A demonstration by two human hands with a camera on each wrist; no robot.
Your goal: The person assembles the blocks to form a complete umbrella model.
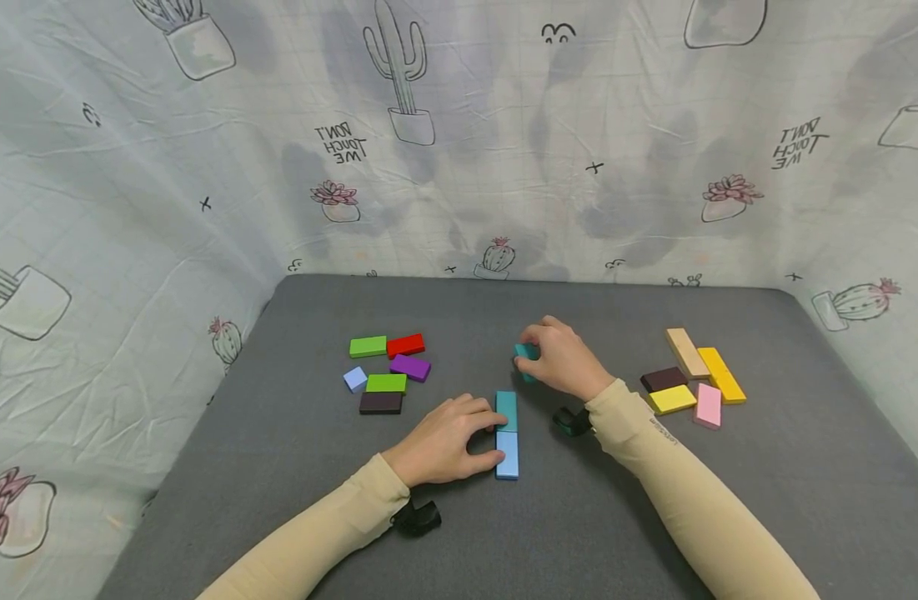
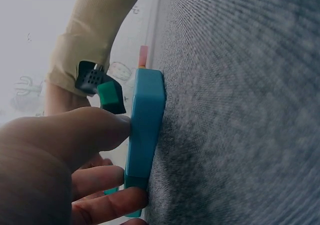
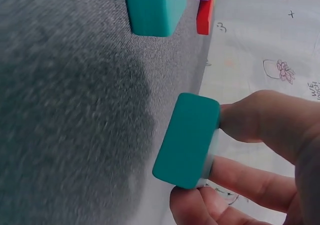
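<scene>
On the grey table, a light blue block (image 1: 508, 458) and a teal block (image 1: 507, 406) lie end to end in a straight line. My left hand (image 1: 445, 442) rests at their left side, thumb at the blue block and fingertips at the teal one. In the left wrist view the thumb touches the nearer block (image 2: 147, 120) while the fingers reach along its far end. Just beyond the line, my right hand (image 1: 567, 360) pinches another teal block (image 3: 187, 140) between thumb and fingers. That block's end face points at the right wrist camera.
To the left lies a group of blocks: green (image 1: 368, 347), red (image 1: 406, 345), purple (image 1: 410, 367), dark brown (image 1: 380, 403) and a small light blue one (image 1: 355, 380). On the right are tan (image 1: 687, 353), orange-yellow (image 1: 722, 375), yellow (image 1: 672, 400), pink (image 1: 708, 406) and dark brown blocks. A printed cloth surrounds the table.
</scene>
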